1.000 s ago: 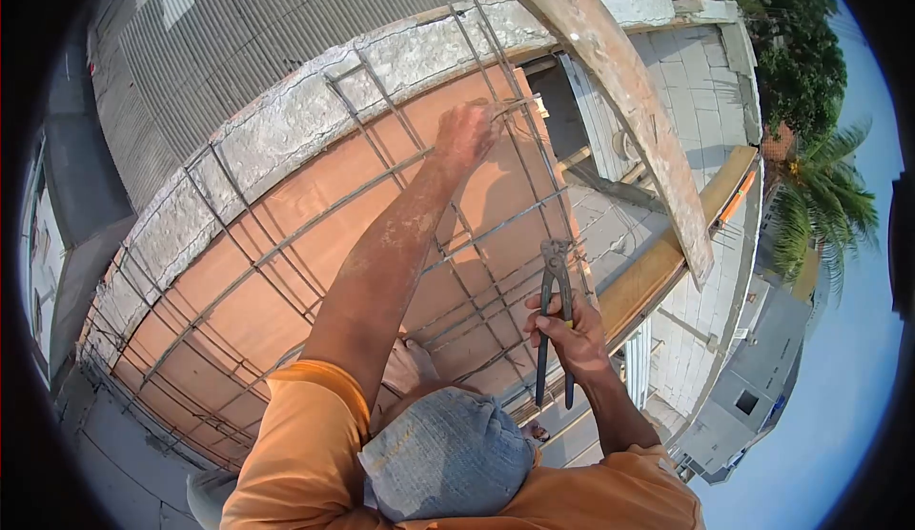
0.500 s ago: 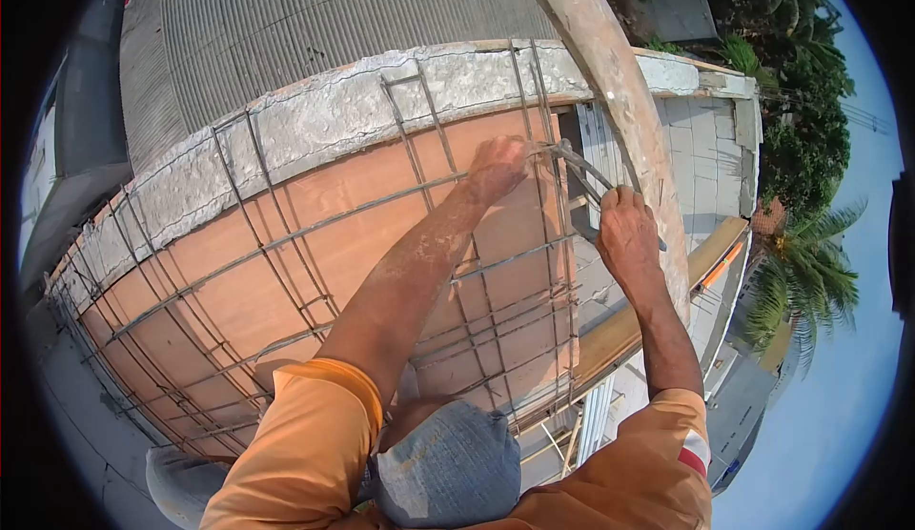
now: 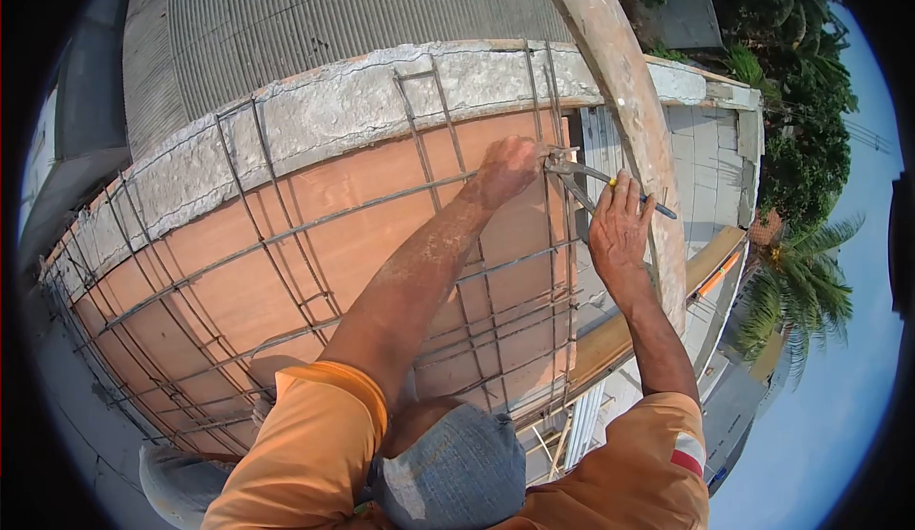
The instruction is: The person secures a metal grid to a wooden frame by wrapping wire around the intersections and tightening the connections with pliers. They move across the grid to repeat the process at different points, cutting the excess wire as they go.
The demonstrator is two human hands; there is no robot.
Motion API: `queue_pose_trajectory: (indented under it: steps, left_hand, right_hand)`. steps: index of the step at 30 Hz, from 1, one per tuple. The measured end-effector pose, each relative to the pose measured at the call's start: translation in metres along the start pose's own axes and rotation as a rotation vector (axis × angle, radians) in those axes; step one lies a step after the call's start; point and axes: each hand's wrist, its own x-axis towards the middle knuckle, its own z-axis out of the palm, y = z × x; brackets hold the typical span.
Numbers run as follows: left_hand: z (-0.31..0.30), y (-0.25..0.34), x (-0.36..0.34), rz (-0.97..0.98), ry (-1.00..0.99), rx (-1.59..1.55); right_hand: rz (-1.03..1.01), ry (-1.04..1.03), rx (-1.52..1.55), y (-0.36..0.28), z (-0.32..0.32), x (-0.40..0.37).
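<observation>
The steel pincers [image 3: 583, 172] have their jaws against the bars where a long rebar [image 3: 367, 208] meets upright bars near the panel's right end. My right hand [image 3: 621, 233] holds them, fingers laid over the dark-tipped upper handle; the other handle slopes down toward the palm. Just left of the jaws, my left hand [image 3: 510, 170] is closed at the same crossing, and its fingers hide what they grip. Behind the bars lies an orange-brown plywood panel [image 3: 353, 182].
A rough concrete edge [image 3: 329, 101] runs above the panel, with corrugated roofing [image 3: 362, 15] beyond. One weathered wooden post [image 3: 634, 82] slants past my right hand. Below it are a timber beam [image 3: 605, 349] and a block wall [image 3: 701, 139]. My denim-covered knee [image 3: 453, 468] is bent beneath my arms.
The pincers have turned, with the upper handle swinging up and lying flatter. My right hand has shifted its fingers on the handles. My left hand stays at the crossing.
</observation>
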Motion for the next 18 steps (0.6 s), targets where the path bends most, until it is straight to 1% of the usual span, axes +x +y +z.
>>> queue_pose_trajectory:
  steps: [3, 6, 9, 10, 12, 16, 18]
  left_hand:
    - [-0.0009, 0.001, 0.0016, 0.029, 0.016, -0.035]
    - [0.0005, 0.0011, -0.0003, -0.002, 0.005, -0.027]
    - [-0.0048, 0.0041, 0.0024, 0.02, 0.04, -0.061]
    - [-0.0075, 0.0066, 0.0039, -0.001, 0.002, -0.061]
    - [-0.0072, 0.0065, 0.0034, -0.024, -0.036, -0.06]
    - [-0.0058, 0.0029, 0.003, -0.029, -0.075, -0.035]
    - [0.0016, -0.0025, 0.0048, -0.027, -0.083, -0.033]
  right_hand:
    - [0.032, -0.051, -0.047, -0.0007, 0.0036, 0.0003]
    - [0.007, -0.1, -0.089, -0.0034, -0.0063, 0.0019]
    - [-0.004, -0.099, -0.117, -0.0069, -0.0047, 0.0001]
    - [-0.004, -0.1, -0.117, -0.0062, -0.0046, 0.0008]
    - [0.004, -0.139, -0.074, -0.0059, -0.0042, 0.004]
    - [0.026, -0.108, 0.035, -0.0023, 0.0032, 0.0063]
    - [0.007, -0.277, 0.133, 0.0022, -0.0025, 0.009]
